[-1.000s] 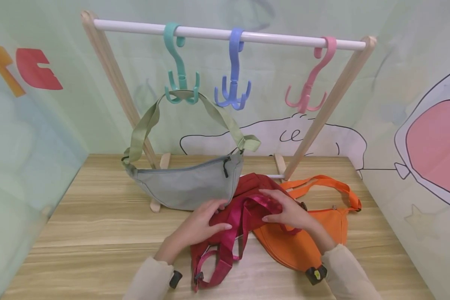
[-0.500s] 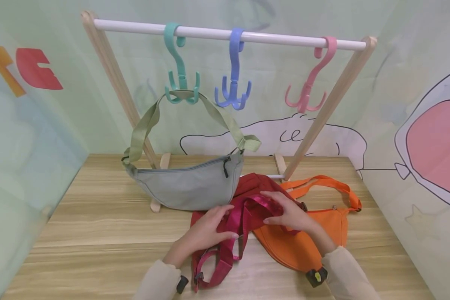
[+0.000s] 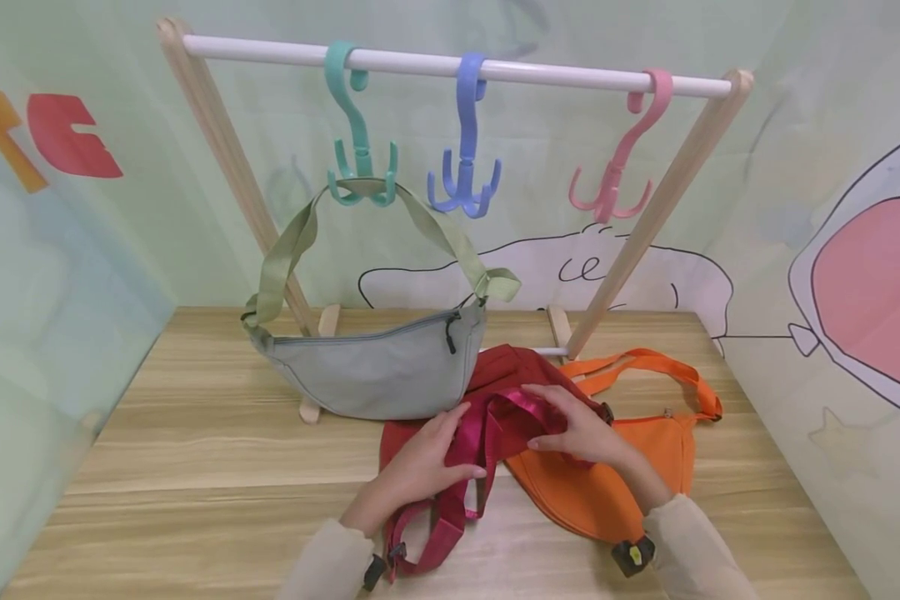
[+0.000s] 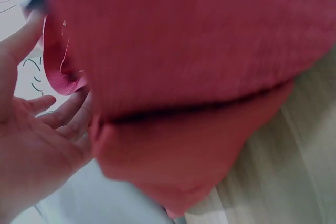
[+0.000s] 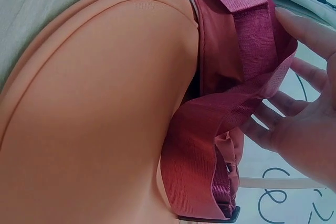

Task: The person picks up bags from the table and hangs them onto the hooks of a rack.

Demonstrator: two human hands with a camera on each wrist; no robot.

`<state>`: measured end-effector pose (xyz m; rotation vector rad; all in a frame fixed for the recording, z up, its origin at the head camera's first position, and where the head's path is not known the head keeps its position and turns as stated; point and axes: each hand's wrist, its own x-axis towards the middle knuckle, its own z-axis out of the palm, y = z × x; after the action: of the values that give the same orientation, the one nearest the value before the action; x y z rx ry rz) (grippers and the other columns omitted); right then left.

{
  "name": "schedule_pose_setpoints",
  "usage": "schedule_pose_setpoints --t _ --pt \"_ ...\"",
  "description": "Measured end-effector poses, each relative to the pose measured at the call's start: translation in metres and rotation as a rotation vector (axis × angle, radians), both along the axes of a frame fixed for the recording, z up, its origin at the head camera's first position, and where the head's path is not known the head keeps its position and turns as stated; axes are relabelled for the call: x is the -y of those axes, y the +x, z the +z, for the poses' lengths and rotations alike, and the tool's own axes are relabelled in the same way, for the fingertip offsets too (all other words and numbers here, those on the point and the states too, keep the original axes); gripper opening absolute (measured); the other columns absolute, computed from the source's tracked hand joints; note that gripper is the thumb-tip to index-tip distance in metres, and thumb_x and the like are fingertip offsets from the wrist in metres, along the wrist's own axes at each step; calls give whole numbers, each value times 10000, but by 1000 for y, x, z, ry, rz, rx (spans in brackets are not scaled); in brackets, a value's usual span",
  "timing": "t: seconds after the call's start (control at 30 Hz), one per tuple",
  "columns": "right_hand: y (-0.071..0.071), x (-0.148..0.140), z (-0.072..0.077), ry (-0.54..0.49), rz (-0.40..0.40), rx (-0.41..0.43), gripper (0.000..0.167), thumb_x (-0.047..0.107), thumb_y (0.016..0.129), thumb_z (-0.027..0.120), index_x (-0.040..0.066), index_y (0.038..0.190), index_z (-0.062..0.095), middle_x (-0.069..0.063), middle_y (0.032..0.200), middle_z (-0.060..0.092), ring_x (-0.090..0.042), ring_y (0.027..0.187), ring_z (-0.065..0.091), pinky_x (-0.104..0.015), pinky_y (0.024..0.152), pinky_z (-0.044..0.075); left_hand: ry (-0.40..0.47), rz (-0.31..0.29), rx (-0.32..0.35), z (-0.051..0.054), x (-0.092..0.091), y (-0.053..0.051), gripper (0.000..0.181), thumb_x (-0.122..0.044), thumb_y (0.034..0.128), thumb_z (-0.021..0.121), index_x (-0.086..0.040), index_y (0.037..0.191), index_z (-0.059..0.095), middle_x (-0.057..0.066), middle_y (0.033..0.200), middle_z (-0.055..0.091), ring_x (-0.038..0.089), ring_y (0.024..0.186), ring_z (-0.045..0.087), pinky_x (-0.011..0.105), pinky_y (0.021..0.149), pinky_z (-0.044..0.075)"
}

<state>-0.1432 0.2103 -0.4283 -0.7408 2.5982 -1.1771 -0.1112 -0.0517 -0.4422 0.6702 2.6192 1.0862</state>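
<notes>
A dark red waist bag (image 3: 513,367) lies on the table between both hands, its magenta strap (image 3: 450,521) looped loosely over it. My left hand (image 3: 422,467) rests at the bag's left side, thumb spread from the fingers. In the left wrist view its fingers (image 4: 73,121) are fairly straight beside the red fabric. My right hand (image 3: 576,427) is at the bag's right side. In the right wrist view its fingers (image 5: 262,127) touch the strap without curling round it. An orange waist bag (image 3: 592,496) lies under the right forearm, partly covered by the red one.
A grey-green waist bag (image 3: 382,375) hangs by its strap from the green hook (image 3: 362,154). A blue hook (image 3: 467,142) and a pink hook (image 3: 621,150) hang on the white bar (image 3: 555,75) of the wooden rack. Printed cloth walls surround the table (image 3: 195,467).
My left hand has moved right and slightly forward over the red bag and strap. The right hand stays nearly still. The bags have not visibly moved.
</notes>
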Motion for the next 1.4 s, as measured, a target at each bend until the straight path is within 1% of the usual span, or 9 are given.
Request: schedule_pose_setpoints --t 0.13,0.33,0.53,0.67,0.8,0.93,1.03,1.27,1.4 --pt "0 0 0 6 -6 -11 729 190 726 773 79 1350 414 -111 1333 430 -276 1177 405 -489 963 346 -19 4 -4 -2 -4 -1 916 -421 774 699 -39 1436 196 175 1387 356 325 1257 349 466 967 357" --pt "0 1 -2 -9 -14 -12 711 181 737 766 80 1348 418 -100 1334 435 -269 1170 417 -478 956 358 -53 11 -26 -3 -12 -1 916 -408 768 709 -19 1427 206 170 1367 378 306 1233 383 444 946 387" --pt "-2 1 -5 -35 -41 -30 625 166 786 723 70 1334 438 -83 1305 474 -247 1100 473 -453 913 403 -57 14 -38 -6 -15 -2 902 -409 771 706 -17 1421 218 173 1350 391 301 1217 401 437 947 388" --pt "-4 -2 -6 -63 -57 -45 578 163 805 703 56 1318 456 -89 1283 498 -260 1069 501 -458 885 424 -55 37 -31 -6 -18 -1 903 -409 771 707 -28 1424 215 176 1352 389 304 1217 404 443 945 389" --pt "-4 -5 -7 -101 -49 -64 554 144 815 689 13 1300 458 -140 1256 511 -289 1042 525 -464 853 448 -64 51 -23 -7 -21 0 916 -414 765 711 -37 1429 206 171 1357 387 299 1218 403 448 940 393" --pt "-4 -10 -9 -123 -47 -56 543 113 820 680 3 1299 452 -152 1225 528 -286 1019 546 -435 827 471 -65 57 -8 -8 -24 0 934 -416 755 719 -46 1435 195 159 1362 381 285 1215 398 445 936 398" --pt "-4 -13 -10 -131 -71 -38 545 83 818 677 16 1307 448 -139 1179 557 -278 999 561 -426 814 478 -67 63 -7 -9 -27 1 945 -417 751 722 -51 1438 186 156 1361 381 282 1213 397 444 935 399" --pt "-6 -17 -11 -116 -120 -27 546 -14 821 643 -44 1313 409 -209 1099 566 -353 945 560 -435 778 481 -78 66 -43 -12 -33 2 970 -440 741 722 -34 1436 181 147 1248 460 249 1106 466 418 920 416" --pt "-6 -19 -12 -109 -135 -21 545 -22 823 637 -55 1314 403 -215 1100 566 -339 940 562 -376 770 485 -77 62 -57 -14 -34 3 977 -452 735 723 -28 1433 187 133 1187 484 232 1047 484 410 890 436"
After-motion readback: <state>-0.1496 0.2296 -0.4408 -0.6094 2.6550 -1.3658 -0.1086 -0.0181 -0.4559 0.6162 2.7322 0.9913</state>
